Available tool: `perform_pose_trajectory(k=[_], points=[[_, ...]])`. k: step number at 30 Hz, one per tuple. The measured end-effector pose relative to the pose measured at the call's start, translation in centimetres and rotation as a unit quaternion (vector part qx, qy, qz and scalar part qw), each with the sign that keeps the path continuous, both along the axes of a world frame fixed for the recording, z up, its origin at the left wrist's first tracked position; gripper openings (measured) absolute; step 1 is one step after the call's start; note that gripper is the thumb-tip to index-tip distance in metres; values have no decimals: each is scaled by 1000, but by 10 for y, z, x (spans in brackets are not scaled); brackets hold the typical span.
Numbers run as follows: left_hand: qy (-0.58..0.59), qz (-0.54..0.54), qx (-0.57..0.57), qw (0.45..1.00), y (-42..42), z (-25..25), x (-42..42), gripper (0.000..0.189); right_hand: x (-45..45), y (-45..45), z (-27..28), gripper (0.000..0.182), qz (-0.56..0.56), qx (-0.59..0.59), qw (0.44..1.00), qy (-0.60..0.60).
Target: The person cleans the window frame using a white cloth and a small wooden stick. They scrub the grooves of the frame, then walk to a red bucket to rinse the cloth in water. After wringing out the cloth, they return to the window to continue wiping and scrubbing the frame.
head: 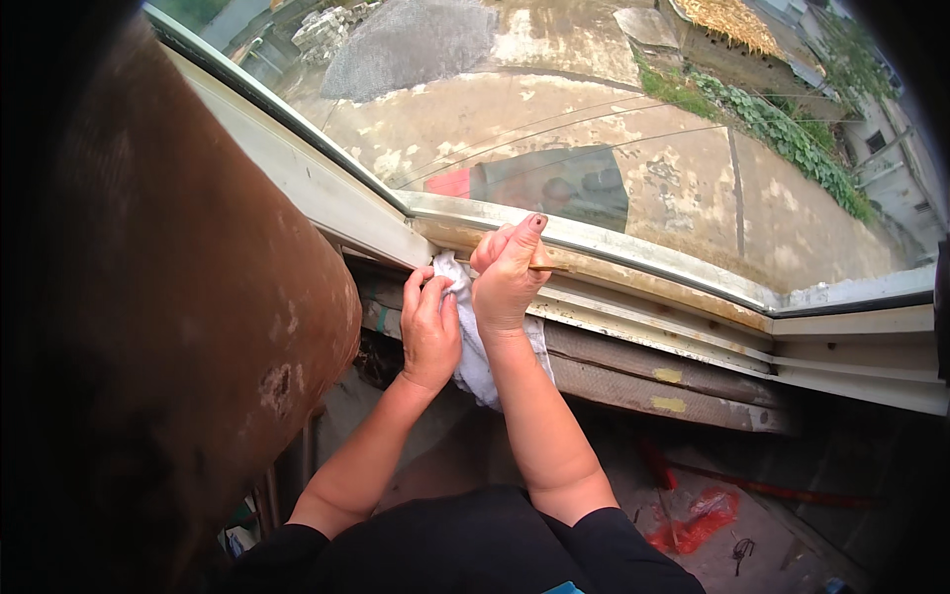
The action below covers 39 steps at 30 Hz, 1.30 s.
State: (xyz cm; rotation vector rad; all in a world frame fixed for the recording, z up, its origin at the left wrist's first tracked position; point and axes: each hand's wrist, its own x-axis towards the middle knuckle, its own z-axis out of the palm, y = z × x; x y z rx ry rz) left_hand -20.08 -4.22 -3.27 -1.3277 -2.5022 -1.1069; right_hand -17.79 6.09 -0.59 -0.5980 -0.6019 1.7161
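Note:
A white cloth hangs over the inner edge of a window frame, bunched up at the frame's left corner. My left hand rests on the cloth's upper left edge, its fingers bent against it. My right hand is closed around a thin brownish tool, of which only a short tip sticks out to the right; its kind cannot be told. The thumb of that hand points up, with a dark spot at its tip. Brown dirt marks the sliding track.
A large brown rounded surface fills the left side. Beyond the glass lies a concrete yard. Below the sill, a red plastic bag and a red-handled thing lie on the floor at the lower right.

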Motion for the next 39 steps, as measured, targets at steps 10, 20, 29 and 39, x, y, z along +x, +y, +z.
perform_pose_trajectory(k=[10, 20, 29, 39], points=[[-24, 2, -55, 998, 10, -3, 7, 21, 23, 11, 2, 52, -19, 27, 995, -94], [-38, -9, -104, 994, 25, 10, 27, 15, 48, 23, 11, 52, -28, 73, 984, -159], [-70, -69, -124, 987, 36, 11, 50, 15, 84, 42, 21, 50, 2, 109, 969, -220], [-104, -145, -116, 977, 50, 12, 76, 14, 117, 64, 23, 44, 8, 181, 925, -333]])
